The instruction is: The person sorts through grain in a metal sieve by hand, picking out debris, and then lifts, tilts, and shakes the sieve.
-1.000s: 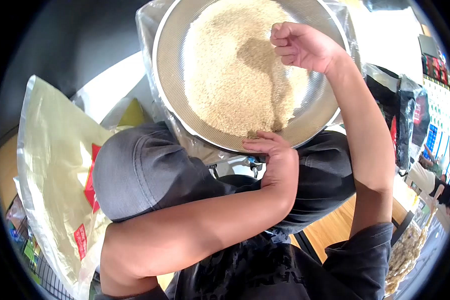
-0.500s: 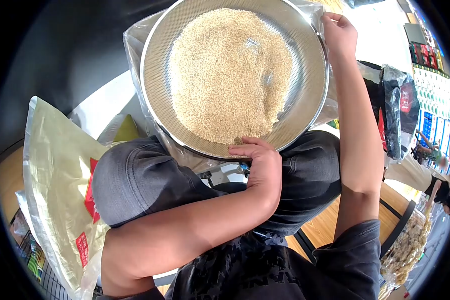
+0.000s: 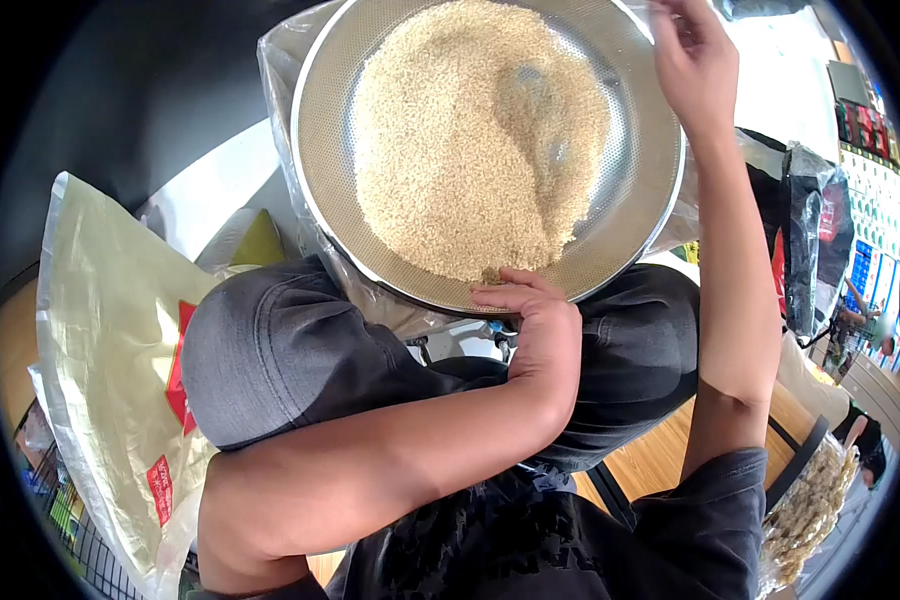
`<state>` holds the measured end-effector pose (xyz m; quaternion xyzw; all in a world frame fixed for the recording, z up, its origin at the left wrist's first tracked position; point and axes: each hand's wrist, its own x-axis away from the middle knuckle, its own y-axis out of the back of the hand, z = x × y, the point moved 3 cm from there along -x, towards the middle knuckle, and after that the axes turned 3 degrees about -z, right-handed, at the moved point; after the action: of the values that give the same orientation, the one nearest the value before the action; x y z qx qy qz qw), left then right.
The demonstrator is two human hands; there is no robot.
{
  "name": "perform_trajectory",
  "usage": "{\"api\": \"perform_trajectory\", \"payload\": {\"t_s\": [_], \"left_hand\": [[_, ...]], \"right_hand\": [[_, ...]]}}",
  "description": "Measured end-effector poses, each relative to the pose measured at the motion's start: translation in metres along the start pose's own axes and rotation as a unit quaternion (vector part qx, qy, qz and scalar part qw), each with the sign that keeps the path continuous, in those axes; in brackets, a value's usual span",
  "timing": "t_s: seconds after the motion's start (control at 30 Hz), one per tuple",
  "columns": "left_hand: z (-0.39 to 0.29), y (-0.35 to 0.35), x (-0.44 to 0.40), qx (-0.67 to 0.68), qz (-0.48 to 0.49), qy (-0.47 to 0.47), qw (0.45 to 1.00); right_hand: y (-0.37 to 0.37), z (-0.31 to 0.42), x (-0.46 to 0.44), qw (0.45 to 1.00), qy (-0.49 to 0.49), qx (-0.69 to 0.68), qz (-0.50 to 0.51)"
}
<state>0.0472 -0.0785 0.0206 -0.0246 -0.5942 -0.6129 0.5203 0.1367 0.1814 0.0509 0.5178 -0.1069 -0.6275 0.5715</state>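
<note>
A large round metal sieve point(image 3: 635, 215) lies over my knees, with a broad layer of pale grain point(image 3: 440, 150) spread in it. My left hand point(image 3: 535, 305) rests on the sieve's near rim, its fingers bent over the edge beside the grain; its thumb is hidden. Past the right rim, my right hand point(image 3: 698, 60) is raised, with fingers curled near the edge of the clear plastic point(image 3: 282, 60) that shows around and under the sieve. Its fingertips are cut by the frame top and blurred, so what they hold is unclear.
A large pale yellow bag point(image 3: 110, 300) with red labels stands at the left. A black plastic bag point(image 3: 815, 240) is at the right, above a clear bag of brown pieces point(image 3: 810, 510). Another person point(image 3: 860, 440) is at the far right.
My right hand has moved from above the grain out over the right rim, then slightly up. My left hand stays on the near rim. The view has shifted slightly.
</note>
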Motion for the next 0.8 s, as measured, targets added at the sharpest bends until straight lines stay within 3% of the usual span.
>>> {"api": "perform_trajectory", "payload": {"t_s": [0.03,0.1,0.13,0.2,0.53,0.8], "left_hand": [[-0.001,-0.001,0.0,0.002,0.004,-0.001,1.0],[0.0,-0.001,-0.003,0.014,-0.021,0.004,1.0],[0.0,-0.001,-0.003,0.015,-0.018,0.001,1.0],[0.001,-0.001,-0.002,0.025,-0.017,-0.008,1.0],[-0.001,0.0,-0.001,-0.001,-0.001,-0.012,1.0],[0.007,0.003,0.002,0.001,-0.006,-0.028,1.0]], "right_hand": [[-0.002,0.002,0.003,1.0,-0.002,-0.003,0.003],[-0.02,0.007,0.016,0.96,0.044,-0.045,0.272],[-0.025,0.008,0.02,0.96,0.042,-0.047,0.274],[-0.04,0.009,0.035,0.916,0.081,0.065,0.386],[-0.061,-0.005,0.052,0.897,0.009,0.118,0.427],[-0.062,-0.011,0.051,0.898,0.028,0.122,0.422]]}}
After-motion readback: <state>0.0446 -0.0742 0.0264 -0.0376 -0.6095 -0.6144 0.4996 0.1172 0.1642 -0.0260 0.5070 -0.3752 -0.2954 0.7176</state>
